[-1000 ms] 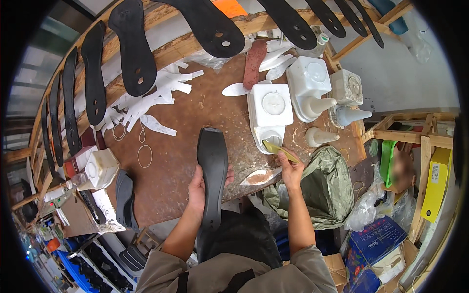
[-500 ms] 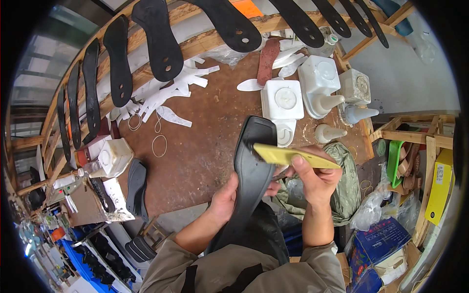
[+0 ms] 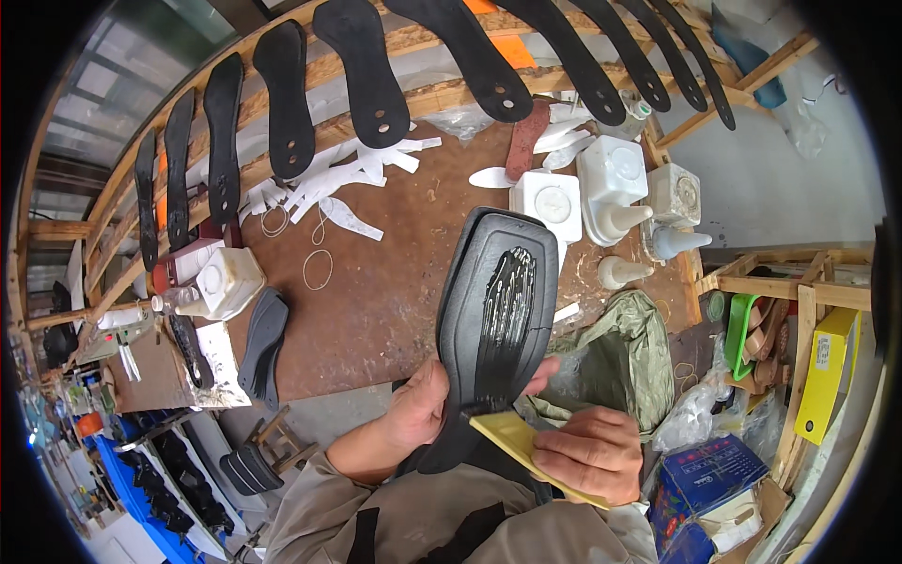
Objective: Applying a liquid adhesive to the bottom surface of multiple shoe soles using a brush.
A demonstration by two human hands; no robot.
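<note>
My left hand is closed round a black shoe sole, its fingertips showing past the right edge. The sole is tilted up with its broad end away from me. Wet, shiny streaks run along the middle of its face, and a second edge behind it suggests another sole underneath. In my right hand is a flat yellow brush. Its dark bristle end touches or nearly touches the sole's narrow waist.
Several black soles hang along a wooden rack at the back. White plastic bottles with nozzles stand on the brown table. White cut-out pieces lie there too. A green plastic bag is at the right, more soles at the left.
My right hand has brought the brush down toward me along the sole. The sole has turned so that its streaked face shows more fully.
</note>
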